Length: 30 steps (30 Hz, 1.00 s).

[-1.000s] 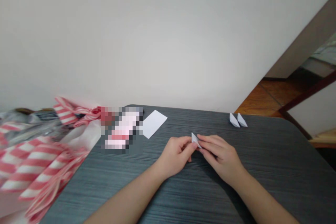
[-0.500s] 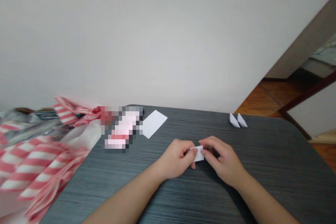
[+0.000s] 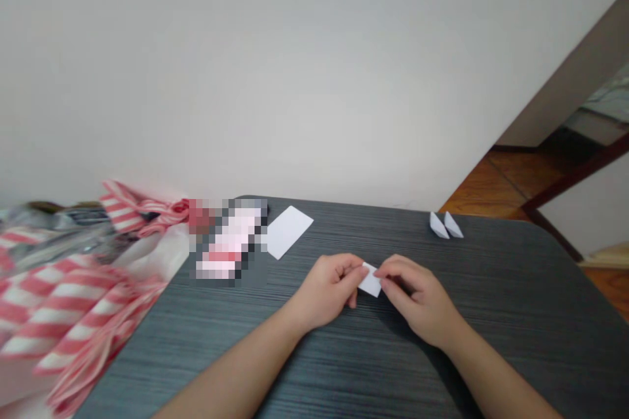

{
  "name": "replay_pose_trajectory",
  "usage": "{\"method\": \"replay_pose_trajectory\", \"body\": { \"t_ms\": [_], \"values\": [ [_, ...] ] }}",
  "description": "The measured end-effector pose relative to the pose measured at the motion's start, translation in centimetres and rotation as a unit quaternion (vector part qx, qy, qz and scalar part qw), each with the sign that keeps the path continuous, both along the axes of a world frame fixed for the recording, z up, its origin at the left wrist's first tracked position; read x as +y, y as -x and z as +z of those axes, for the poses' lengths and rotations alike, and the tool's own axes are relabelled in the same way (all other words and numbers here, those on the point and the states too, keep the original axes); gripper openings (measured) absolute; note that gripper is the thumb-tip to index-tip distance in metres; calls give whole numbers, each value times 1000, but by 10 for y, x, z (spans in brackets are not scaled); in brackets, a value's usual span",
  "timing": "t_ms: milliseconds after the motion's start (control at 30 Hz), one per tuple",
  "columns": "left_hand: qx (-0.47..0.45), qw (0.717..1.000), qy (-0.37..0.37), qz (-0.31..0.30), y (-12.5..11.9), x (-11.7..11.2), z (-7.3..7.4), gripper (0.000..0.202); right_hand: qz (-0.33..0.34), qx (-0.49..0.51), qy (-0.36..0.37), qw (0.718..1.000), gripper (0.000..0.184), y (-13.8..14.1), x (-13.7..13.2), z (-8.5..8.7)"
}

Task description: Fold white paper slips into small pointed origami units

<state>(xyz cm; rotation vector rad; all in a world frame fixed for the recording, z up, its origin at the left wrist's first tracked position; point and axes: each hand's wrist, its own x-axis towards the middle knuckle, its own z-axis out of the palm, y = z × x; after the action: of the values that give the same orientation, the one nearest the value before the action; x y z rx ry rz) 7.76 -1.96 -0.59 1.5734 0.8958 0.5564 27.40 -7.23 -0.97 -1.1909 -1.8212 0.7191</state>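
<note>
A small folded piece of white paper (image 3: 370,284) is pinched between my two hands, just above the dark table. My left hand (image 3: 330,291) grips its left upper edge between thumb and fingers. On the other side, my right hand (image 3: 417,294) holds the right corner with thumb and index finger close together. Toward the back right of the table lie two folded white paper pieces (image 3: 446,226), pointed and side by side. A flat white paper sheet (image 3: 289,232) rests at the back left.
Left of the sheet, a blurred-out object with a pink and white face (image 3: 230,236) lies on the dark wood-grain table (image 3: 324,373). Red-and-white striped cloth (image 3: 69,308) is heaped beyond the table's left edge. A pale wall (image 3: 304,78) stands behind.
The folded paper has been turned in my fingers, so its lower edge now slants down to the right. My left hand has shifted slightly left and up.
</note>
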Motion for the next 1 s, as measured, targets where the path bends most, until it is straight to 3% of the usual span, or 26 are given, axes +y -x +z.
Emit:
{"method": "replay_pose_trajectory", "body": {
  "t_ms": [267,667,1000],
  "values": [
    [-50,997,60,26,-4,1,1,32,50,-12,8,999,18,-3,-1,-9],
    [7,1000,9,-28,0,-1,3,36,39,-11,-7,999,15,-1,1,-2],
    [-19,997,13,-70,0,-1,1,28,-35,-13,56,998,11,2,2,-4]
  ]
}}
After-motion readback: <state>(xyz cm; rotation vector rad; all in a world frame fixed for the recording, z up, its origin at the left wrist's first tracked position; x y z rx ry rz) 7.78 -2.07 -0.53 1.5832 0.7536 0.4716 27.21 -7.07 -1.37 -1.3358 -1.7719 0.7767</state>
